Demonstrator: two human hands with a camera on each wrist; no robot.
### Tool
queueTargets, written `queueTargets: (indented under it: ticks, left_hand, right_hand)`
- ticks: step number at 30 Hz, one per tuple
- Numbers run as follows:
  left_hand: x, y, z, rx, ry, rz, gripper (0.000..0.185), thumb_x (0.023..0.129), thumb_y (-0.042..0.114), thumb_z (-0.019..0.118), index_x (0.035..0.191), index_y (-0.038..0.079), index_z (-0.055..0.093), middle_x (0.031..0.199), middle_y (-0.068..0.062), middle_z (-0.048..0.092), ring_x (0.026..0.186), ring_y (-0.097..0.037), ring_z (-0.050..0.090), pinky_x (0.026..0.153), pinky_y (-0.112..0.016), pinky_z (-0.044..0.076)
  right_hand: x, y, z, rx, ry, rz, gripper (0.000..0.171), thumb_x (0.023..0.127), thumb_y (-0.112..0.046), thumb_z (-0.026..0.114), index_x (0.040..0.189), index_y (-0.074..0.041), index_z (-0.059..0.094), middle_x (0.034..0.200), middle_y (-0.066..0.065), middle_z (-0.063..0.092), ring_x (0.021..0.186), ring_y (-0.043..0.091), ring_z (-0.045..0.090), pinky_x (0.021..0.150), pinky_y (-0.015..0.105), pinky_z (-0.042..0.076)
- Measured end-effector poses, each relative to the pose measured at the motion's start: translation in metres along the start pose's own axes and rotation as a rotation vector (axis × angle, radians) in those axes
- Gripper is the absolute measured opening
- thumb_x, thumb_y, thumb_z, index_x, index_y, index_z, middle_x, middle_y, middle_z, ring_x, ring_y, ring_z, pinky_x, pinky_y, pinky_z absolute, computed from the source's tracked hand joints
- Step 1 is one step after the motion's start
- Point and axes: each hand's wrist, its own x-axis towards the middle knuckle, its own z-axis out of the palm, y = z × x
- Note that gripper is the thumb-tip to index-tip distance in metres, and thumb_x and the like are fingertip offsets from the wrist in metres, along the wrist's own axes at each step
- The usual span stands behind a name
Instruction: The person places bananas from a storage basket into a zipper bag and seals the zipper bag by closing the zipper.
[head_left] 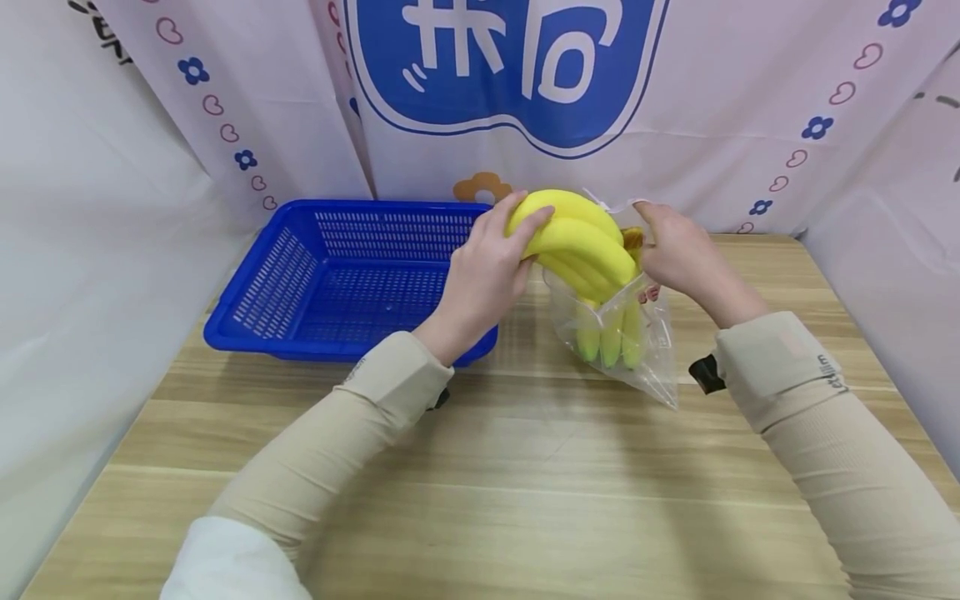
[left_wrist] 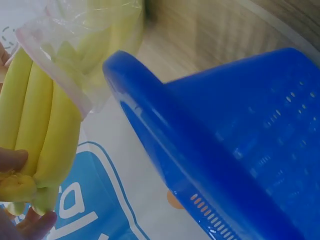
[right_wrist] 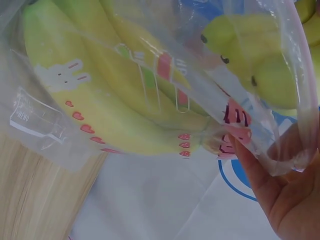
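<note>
Beige sleeves reach over the wooden table [head_left: 525,467] toward a bunch of bananas.
Left hand [head_left: 483,279] fingers curl round the bananas [head_left: 573,237], half inside the clear bag [head_left: 637,342]; right hand [head_left: 678,254] pinches its rim, apparently keeping the mouth open, beside the blue basket [head_left: 337,275].

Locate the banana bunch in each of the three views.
Head: banana bunch at upper centre, half inside the bag.
Left wrist: far left, running top to bottom.
Right wrist: fills the upper frame, seen through plastic.
Shared landmark: the clear plastic bag.
</note>
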Motion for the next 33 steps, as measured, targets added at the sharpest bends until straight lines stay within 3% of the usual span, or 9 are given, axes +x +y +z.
queueTargets:
  ticks: [7,15,20,22,26,27,33]
  left_hand:
    - [0.001,0.005,0.002,-0.007,0.035,0.026,0.047,0.094,0.015,0.060,0.139,0.011,0.047,0.145,-0.009,0.047,0.127,-0.029,0.051,0.085,-0.040,0.057]
    - [0.006,0.009,0.004,-0.077,0.042,-0.013,0.050,0.094,0.015,0.059,0.141,0.020,0.047,0.139,-0.017,0.049,0.128,-0.033,0.046,0.084,-0.044,0.057]
    - [0.009,0.011,0.004,-0.085,0.027,-0.068,0.053,0.094,0.016,0.059,0.144,0.021,0.043,0.136,-0.015,0.051,0.127,-0.032,0.047,0.087,-0.045,0.056]
    - [0.009,0.011,0.004,-0.064,0.029,-0.093,0.054,0.094,0.017,0.059,0.145,0.022,0.042,0.137,-0.015,0.051,0.126,-0.033,0.048,0.086,-0.045,0.056]
    - [0.012,0.008,0.004,-0.002,0.065,-0.105,0.053,0.094,0.017,0.059,0.144,0.023,0.043,0.136,-0.015,0.052,0.121,-0.033,0.050,0.082,-0.042,0.058]
    - [0.012,0.008,0.004,0.007,0.068,-0.108,0.052,0.094,0.017,0.059,0.144,0.023,0.044,0.136,-0.015,0.052,0.119,-0.032,0.050,0.081,-0.041,0.058]
    - [0.008,0.010,0.009,-0.017,0.042,-0.099,0.052,0.093,0.017,0.061,0.142,0.023,0.046,0.134,-0.014,0.053,0.116,-0.033,0.051,0.075,-0.041,0.058]
  right_hand:
    - [0.000,-0.001,0.001,-0.027,0.019,-0.022,0.067,0.083,0.001,0.038,0.149,0.002,0.024,0.152,0.028,0.027,0.140,0.047,0.026,0.114,0.060,0.023]
    - [-0.001,-0.004,0.001,-0.034,0.043,-0.036,0.069,0.079,0.005,0.037,0.147,-0.001,0.033,0.149,0.027,0.033,0.134,0.047,0.035,0.109,0.060,0.032]
    - [-0.002,-0.004,0.001,-0.023,0.076,-0.046,0.067,0.076,0.007,0.037,0.142,-0.001,0.043,0.144,0.028,0.042,0.108,0.040,0.050,0.085,0.049,0.044]
    - [-0.003,-0.004,0.001,-0.026,0.090,-0.053,0.065,0.077,0.007,0.039,0.140,-0.002,0.046,0.141,0.028,0.046,0.081,0.032,0.054,0.069,0.040,0.045]
    - [-0.004,-0.004,0.001,-0.025,0.103,-0.060,0.063,0.078,0.004,0.040,0.140,-0.003,0.047,0.129,0.028,0.055,0.046,0.015,0.034,0.048,0.027,0.033]
    - [-0.004,-0.005,0.001,-0.024,0.101,-0.059,0.063,0.078,0.004,0.041,0.140,-0.003,0.046,0.129,0.028,0.055,0.043,0.012,0.027,0.045,0.026,0.030]
    - [-0.004,-0.009,-0.001,-0.014,0.097,-0.066,0.065,0.078,0.003,0.039,0.143,0.002,0.038,0.143,0.028,0.044,0.048,0.013,0.028,0.053,0.029,0.034]
